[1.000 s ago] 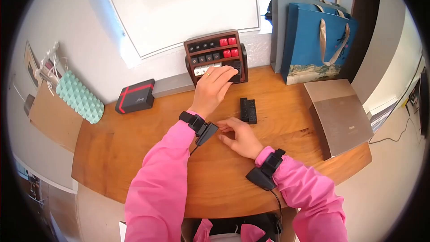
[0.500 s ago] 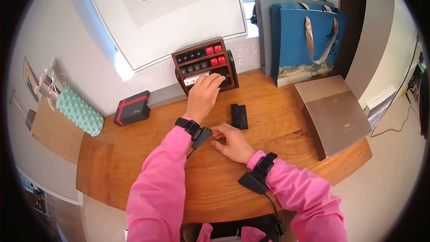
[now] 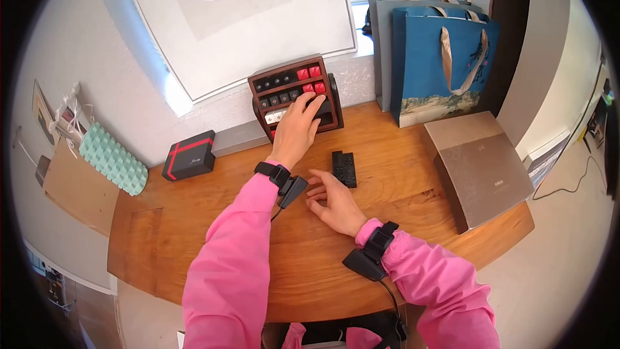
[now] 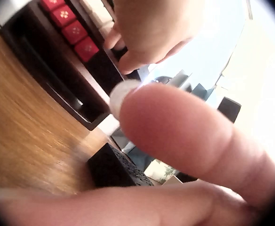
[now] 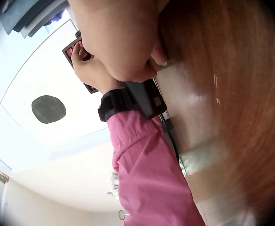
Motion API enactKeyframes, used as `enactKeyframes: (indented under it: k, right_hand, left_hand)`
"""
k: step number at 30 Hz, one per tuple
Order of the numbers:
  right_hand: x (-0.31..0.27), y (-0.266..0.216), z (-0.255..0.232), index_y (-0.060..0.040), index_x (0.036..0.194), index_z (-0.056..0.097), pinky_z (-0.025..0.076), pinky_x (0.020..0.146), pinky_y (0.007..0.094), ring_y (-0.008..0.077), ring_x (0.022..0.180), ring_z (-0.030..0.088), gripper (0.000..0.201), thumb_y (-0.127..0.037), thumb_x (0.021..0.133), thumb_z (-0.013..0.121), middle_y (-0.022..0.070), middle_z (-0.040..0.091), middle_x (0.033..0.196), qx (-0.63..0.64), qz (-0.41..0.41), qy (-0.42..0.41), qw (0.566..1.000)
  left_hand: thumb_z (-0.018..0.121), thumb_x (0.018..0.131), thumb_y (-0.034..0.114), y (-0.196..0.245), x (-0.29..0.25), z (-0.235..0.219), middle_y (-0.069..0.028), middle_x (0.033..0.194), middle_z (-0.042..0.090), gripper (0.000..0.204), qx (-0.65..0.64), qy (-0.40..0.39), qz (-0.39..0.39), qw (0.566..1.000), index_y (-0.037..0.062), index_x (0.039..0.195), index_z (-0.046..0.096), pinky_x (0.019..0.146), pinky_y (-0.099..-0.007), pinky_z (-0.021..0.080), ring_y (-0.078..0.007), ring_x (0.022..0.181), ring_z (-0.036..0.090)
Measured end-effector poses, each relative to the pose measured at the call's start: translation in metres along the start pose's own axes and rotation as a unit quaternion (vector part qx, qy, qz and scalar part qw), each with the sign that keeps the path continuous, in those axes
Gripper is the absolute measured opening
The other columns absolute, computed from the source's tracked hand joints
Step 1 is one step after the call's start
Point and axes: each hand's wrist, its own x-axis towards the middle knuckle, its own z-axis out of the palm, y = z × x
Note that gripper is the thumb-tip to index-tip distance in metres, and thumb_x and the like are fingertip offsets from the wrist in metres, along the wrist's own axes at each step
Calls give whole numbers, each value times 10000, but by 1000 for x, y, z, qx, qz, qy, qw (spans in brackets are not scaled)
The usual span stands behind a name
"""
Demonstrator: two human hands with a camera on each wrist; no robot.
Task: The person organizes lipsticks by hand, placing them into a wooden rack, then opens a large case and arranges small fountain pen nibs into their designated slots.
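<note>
My left hand reaches over a tilted dark-wood rack with rows of small cube-shaped pieces. Two of its fingertips sit spread at the red pieces on the right side, and a dark shape shows just beside them. Whether the fingers pinch a piece, I cannot tell. White pieces show left of the hand; the row below is mostly covered. My right hand lies low over the table with loose fingers, next to a pair of black speckled blocks. Its finger looms large in the left wrist view.
A black box with red ribbon and a long grey box stand left of the rack. At the right are a brown box and a blue paper bag. A mint-green studded object leans at far left.
The left fingers have shifted up and apart, from the right of the white row toward the red pieces. The right fingers have spread slightly. The head view has swung, shifting everything left.
</note>
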Motion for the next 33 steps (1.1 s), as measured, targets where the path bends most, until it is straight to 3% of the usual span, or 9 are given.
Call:
enactKeyframes:
  k: [5,8,13,20,23,25,26,28,33]
  right_hand:
    - [-1,-1,0,25,1408,439,569,858,329,238,996,677,592,46,858,655,171,570,1234,-2,5,-8,1000]
    - [0,0,0,26,1399,445,568,857,327,238,990,678,581,44,859,659,171,578,1217,-12,-5,-13,1000]
    - [0,1,0,28,1368,470,567,859,333,242,978,680,548,38,857,667,165,592,1179,-12,-13,-16,1000]
    - [1,-2,1,26,1288,505,571,825,338,235,913,683,475,46,844,674,159,595,1147,-1,-24,-9,1000]
    - [-3,-20,-2,-12,1034,586,541,666,351,217,742,660,213,-9,850,694,116,623,955,2,-9,25,1000]
    - [-7,-29,-8,-59,754,541,454,542,369,223,579,587,215,-105,858,723,74,577,717,-105,-126,-27,986]
    - [-7,-29,-8,-59,754,541,454,542,369,223,579,587,215,-105,858,723,74,577,717,-105,-126,-27,986]
    - [-9,-28,-8,-81,620,476,408,510,375,245,530,547,371,-184,861,738,62,513,586,-130,-214,-72,965]
    - [-9,-19,-5,-82,592,477,414,505,377,250,523,542,396,-185,843,764,60,524,588,-120,-180,-39,976]
  left_hand:
    - [655,865,1,5,-16,-16,-106,1218,588,451,-1,13,3,1000,89,1303,590,837,-430,532,-319,1019,618]
    - [642,885,51,8,-24,-25,-99,1112,640,453,13,-59,-63,996,109,1330,585,734,-440,541,-318,892,654]
    - [681,880,135,5,-27,-18,-78,679,600,646,5,-132,-148,980,194,1490,477,601,-423,493,-308,631,615]
    - [677,875,101,13,-21,-23,-94,679,622,667,-13,-140,-150,979,191,1502,466,591,-436,497,-293,609,626]
    - [628,844,-15,20,-20,-32,-129,903,691,633,-117,-173,-177,962,177,1442,549,761,-420,539,-283,831,683]
    - [564,784,-116,15,-22,-25,-156,1314,617,669,-206,-189,55,959,176,1384,612,1042,-418,458,-309,1235,582]
    - [564,784,-116,15,-26,-19,-156,1314,617,669,-206,-189,54,959,176,1384,612,1042,-418,458,-309,1235,582]
    - [536,734,-148,21,-35,-9,-128,1564,413,721,-225,-318,89,917,186,1368,617,1197,-425,294,-357,1460,345]
    - [525,709,-166,23,-56,-20,-139,1586,381,681,-283,-377,-14,882,160,1296,636,1206,-428,289,-366,1488,303]
